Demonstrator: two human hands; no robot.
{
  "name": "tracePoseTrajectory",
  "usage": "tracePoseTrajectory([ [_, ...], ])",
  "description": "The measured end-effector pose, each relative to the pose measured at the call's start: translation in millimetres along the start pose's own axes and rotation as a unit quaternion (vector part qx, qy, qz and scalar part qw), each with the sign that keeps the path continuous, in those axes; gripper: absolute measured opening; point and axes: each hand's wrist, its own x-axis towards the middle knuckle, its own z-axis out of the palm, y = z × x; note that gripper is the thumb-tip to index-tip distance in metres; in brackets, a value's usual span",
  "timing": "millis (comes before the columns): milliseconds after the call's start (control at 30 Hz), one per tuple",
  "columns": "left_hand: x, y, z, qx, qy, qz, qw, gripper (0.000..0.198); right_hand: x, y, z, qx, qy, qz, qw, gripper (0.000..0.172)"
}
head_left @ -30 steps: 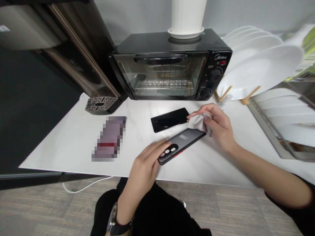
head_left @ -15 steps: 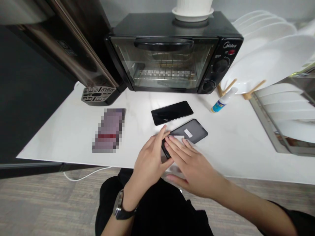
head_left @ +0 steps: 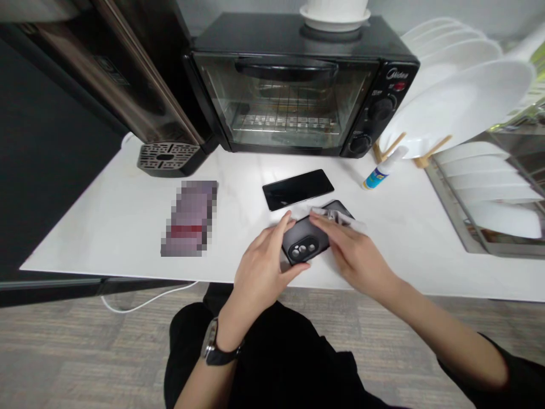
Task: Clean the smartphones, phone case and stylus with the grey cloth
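A dark, see-through phone case (head_left: 303, 229) lies face down on the white counter, its camera cutouts toward me. My left hand (head_left: 260, 266) grips the camera end, thumb on the near edge and fingers on the far edge. In my right hand (head_left: 361, 257) is a thin white wipe (head_left: 344, 218), pressed on the upper right part of the case. That hand's fingers are closed together and partly hide the wipe and the case. Just behind lies a black phone (head_left: 298, 189), screen up.
A blurred-out purple item (head_left: 189, 218) lies at left, below a coffee machine's drip tray (head_left: 164, 156). A toaster oven (head_left: 289, 105) stands at the back. To the right are a small spray bottle (head_left: 377, 177), white plates (head_left: 460, 108) and a dish rack (head_left: 451, 210).
My right hand has slid right and away from me along the case with the wipe, uncovering the camera cutouts. My left hand keeps its grip on the case's end.
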Motion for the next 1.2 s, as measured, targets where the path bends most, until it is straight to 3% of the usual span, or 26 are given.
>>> tracePoseTrajectory([
  [167,0.7,-1.1,-1.6,0.008,-0.009,0.005,1.000,0.111,-5.2,32.0,-32.1,0.008,0.079,0.053,0.995,0.046],
  [300,1.6,-0.2,-2.0,0.009,-0.004,0.011,1.000,0.110,-1.7,43.3,-33.0,-0.047,0.090,0.035,0.994,0.031],
  [433,1.4,-0.3,-1.1,0.009,0.005,0.010,1.000,0.110,2.6,12.5,-3.0,-0.079,0.034,0.012,0.996,0.049],
  [567,-0.6,-2.1,-0.2,0.023,0.008,0.011,1.000,0.105,1.6,-17.7,15.5,-0.069,-0.069,-0.092,0.991,0.060],
  [633,-0.9,-2.2,-0.1,0.023,0.009,0.013,1.000,0.106,1.1,-9.0,8.1,-0.087,-0.075,-0.093,0.989,0.061],
  [800,1.2,0.2,-0.1,0.014,0.007,0.010,1.000,0.110,-1.7,27.5,-11.2,-0.172,0.016,0.037,0.984,0.075],
  [900,1.1,-0.1,-0.2,0.012,0.009,0.011,1.000,0.107,-5.6,3.9,6.8,-0.167,0.018,0.014,0.986,0.082],
  [1000,-0.6,-2.4,-0.8,0.019,0.009,0.011,1.000,0.103,-6.1,-29.8,25.8,-0.116,-0.038,-0.041,0.992,0.091],
  [1100,-1.7,-3.9,-1.8,0.020,0.008,0.005,1.000,0.103,-4.6,-26.4,18.8,-0.086,-0.066,-0.069,0.992,0.083],
  [1200,-1.0,-2.7,-2.3,0.012,0.006,0.007,1.000,0.106,-6.5,8.8,-5.1,-0.119,-0.046,-0.019,0.992,0.069],
])
